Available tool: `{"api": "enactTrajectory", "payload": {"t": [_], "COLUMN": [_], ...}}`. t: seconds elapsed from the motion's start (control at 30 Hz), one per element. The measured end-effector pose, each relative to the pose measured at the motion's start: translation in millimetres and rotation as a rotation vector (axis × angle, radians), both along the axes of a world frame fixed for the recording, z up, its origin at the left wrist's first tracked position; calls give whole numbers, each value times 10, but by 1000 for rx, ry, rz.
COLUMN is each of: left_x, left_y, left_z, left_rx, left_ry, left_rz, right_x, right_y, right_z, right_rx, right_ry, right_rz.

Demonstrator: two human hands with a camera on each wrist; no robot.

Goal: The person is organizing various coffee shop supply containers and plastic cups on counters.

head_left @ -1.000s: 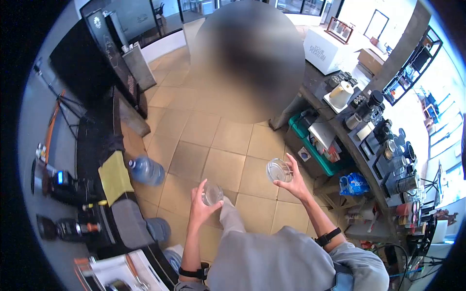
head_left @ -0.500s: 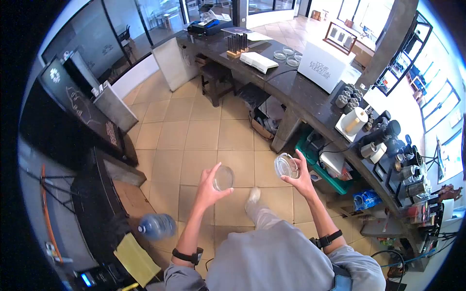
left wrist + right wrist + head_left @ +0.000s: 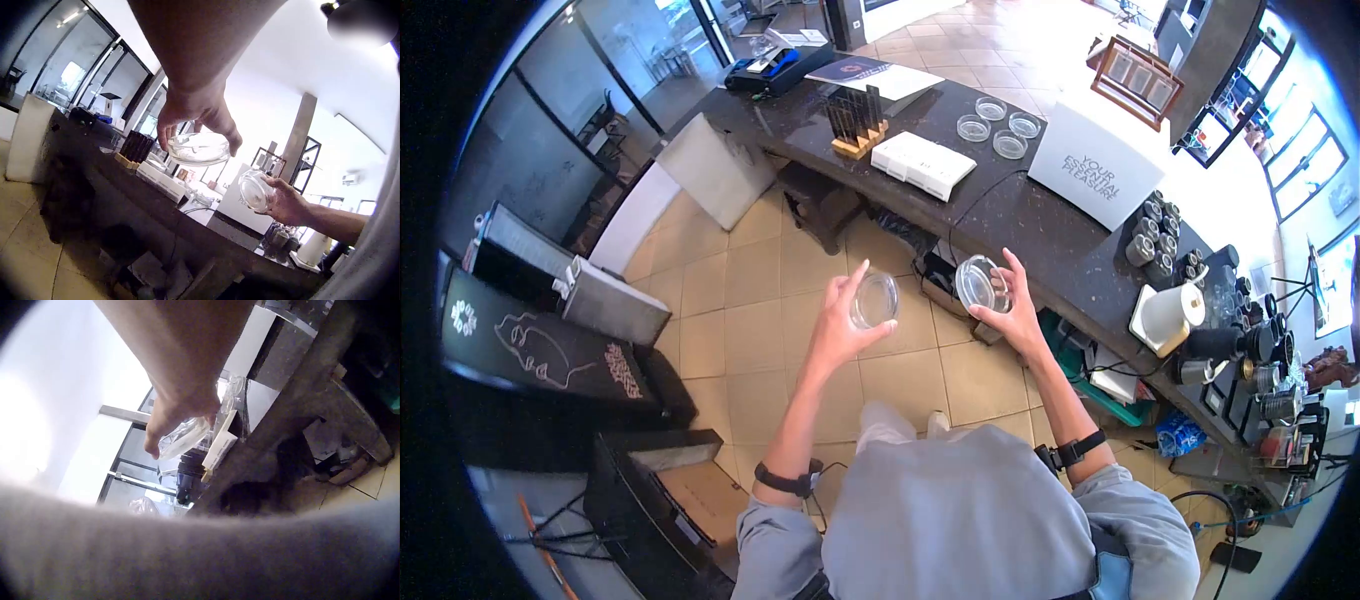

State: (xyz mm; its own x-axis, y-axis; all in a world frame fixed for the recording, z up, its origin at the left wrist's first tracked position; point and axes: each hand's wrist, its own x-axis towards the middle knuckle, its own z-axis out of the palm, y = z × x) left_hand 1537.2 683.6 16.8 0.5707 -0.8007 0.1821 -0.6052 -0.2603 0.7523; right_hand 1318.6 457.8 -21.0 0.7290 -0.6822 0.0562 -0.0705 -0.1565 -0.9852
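My left hand (image 3: 838, 322) grips a clear, shallow round glass dish (image 3: 876, 302) by its side, thumb and fingers spread around the rim. Seen from the left wrist, this dish (image 3: 199, 150) is held from above and lies nearly level. A second clear glass dish (image 3: 977, 285) is in my right hand (image 3: 1016, 312), tilted, with the thumb below and the fingers at its far edge. Both dishes are in the air in front of my body, a short gap apart, short of the dark counter (image 3: 1000, 225). Several similar glass dishes (image 3: 1010, 145) stand on that counter.
On the counter are a white box (image 3: 922, 165), a wooden stand with dark tubes (image 3: 857, 140), a large white printed box (image 3: 1090, 165), small canisters (image 3: 1145, 245) and a white kettle (image 3: 1172, 318). A stool (image 3: 820, 205) sits under its edge.
The person has advanced and turned toward the counter, which now fills more of the head view. Both hands keep their dishes and have come closer together. The blue water bottle has left view.
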Motion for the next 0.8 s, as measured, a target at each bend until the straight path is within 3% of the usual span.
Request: {"api": "enactTrajectory", "payload": {"t": [0.27,0.43,0.57,0.73,0.8], "left_x": [1581,2500,2882,3113,3206], "left_y": [-1461,-2351,-3011,-3742,-3999], "left_z": [-66,54,-36,-287,-409], "left_rx": [-50,23,75,157,200], "left_ry": [-93,-135,-174,-184,-180], "left_rz": [-94,-248,-331,-373,-398], "right_x": [1546,2378,2876,3403,3642], "right_y": [-826,-1350,-1918,-2720,-3126], "right_z": [26,275,275,194,4], "right_rx": [-124,-87,-194,-249,-422], "right_ry": [4,-26,43,112,79], "right_rz": [-225,-392,-540,-595,-591]}}
